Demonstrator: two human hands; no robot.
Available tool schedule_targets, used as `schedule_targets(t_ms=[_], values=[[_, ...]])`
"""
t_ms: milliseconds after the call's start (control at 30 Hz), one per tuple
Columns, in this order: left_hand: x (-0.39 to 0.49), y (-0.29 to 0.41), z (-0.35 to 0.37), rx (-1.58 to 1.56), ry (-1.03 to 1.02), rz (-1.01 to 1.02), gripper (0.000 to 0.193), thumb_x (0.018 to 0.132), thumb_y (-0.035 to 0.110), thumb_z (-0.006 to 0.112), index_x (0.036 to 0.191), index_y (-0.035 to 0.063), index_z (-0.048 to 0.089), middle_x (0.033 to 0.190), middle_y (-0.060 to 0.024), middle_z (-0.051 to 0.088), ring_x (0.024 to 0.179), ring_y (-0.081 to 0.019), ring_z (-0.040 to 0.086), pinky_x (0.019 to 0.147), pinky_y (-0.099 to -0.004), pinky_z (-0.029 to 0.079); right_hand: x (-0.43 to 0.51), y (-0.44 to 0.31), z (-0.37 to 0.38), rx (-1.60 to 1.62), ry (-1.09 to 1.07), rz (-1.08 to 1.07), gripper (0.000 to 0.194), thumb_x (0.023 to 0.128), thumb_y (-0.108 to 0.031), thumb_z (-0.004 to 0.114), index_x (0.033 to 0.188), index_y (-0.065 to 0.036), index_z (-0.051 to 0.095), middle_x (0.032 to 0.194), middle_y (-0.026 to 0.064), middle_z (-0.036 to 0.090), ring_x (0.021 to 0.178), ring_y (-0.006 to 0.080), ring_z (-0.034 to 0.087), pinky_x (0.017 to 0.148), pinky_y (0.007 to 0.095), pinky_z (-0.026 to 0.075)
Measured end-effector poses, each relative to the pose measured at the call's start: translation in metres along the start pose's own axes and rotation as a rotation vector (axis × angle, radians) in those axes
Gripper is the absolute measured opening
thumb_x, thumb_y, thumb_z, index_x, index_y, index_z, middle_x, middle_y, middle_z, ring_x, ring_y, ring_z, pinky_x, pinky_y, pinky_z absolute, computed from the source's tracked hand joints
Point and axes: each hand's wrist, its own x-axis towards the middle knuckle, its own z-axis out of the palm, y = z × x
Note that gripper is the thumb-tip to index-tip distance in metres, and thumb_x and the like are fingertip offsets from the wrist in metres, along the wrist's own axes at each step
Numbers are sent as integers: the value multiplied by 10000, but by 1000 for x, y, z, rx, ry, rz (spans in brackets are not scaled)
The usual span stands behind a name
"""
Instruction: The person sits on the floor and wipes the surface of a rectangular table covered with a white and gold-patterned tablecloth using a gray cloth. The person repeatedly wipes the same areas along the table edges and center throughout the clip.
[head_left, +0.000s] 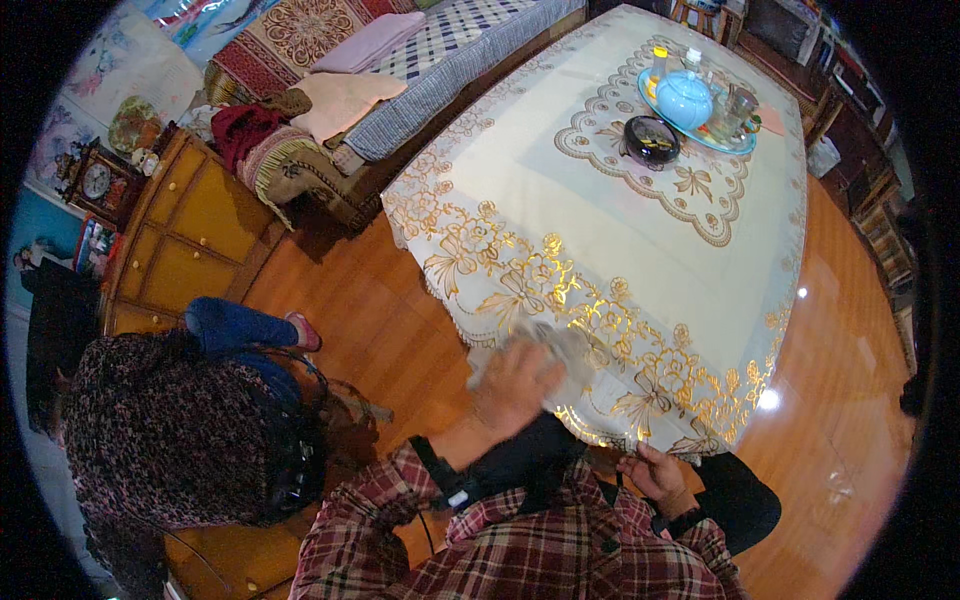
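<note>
A patterned tablecloth (675, 247) with gold flowers and bows covers the long table in front of me, its scalloped edge hanging down. My left hand (517, 379) presses a greyish cloth (570, 352) against the near left part of the tablecloth; hand and cloth are blurred, and the fingers partly hide the cloth. At the near edge, right of it, my right hand (654, 472) pinches the tablecloth's hem between thumb and fingers.
Further up the table are a dark round bowl (652, 142) and a blue tray (726, 144) with a blue lidded pot (684, 99), bottles and glassware. Another person (187, 427) is close on the left, before a wooden drawer cabinet (199, 217). A sofa (450, 60) stands beyond.
</note>
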Motion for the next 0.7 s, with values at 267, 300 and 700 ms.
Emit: schedule_targets(t_ms=[267, 300, 700], values=[[37, -123, -1, 101, 110, -431, 553, 659, 262, 813, 1161, 132, 620, 1148, -139, 550, 1042, -356, 575, 831, -431, 533, -1, -9, 4, -88, 9, 64, 309, 974, -236, 617, 1174, -2, 590, 883, 33, 618, 686, 133, 522, 598, 294, 394], [39, -125, -3, 32, 176, -470, 542, 670, 253, 813, 1158, 117, 617, 1133, -151, 548, 1031, -368, 575, 834, -434, 531, -3, -11, 6, -108, 12, 64, 284, 971, -242, 624, 1110, 5, 626, 719, -3, 627, 493, 87, 500, 408, 234, 363], [-14, -11, -26, -89, -30, -171, 526, 643, 104, 814, 1128, 96, 610, 1078, -151, 546, 1008, -365, 575, 789, -429, 522, -2, -9, 22, -16, 12, 135, 556, 940, -186, 641, 1421, -14, 423, 1406, 149, 506, 1293, 313, 480, 1130, 486, 334]])
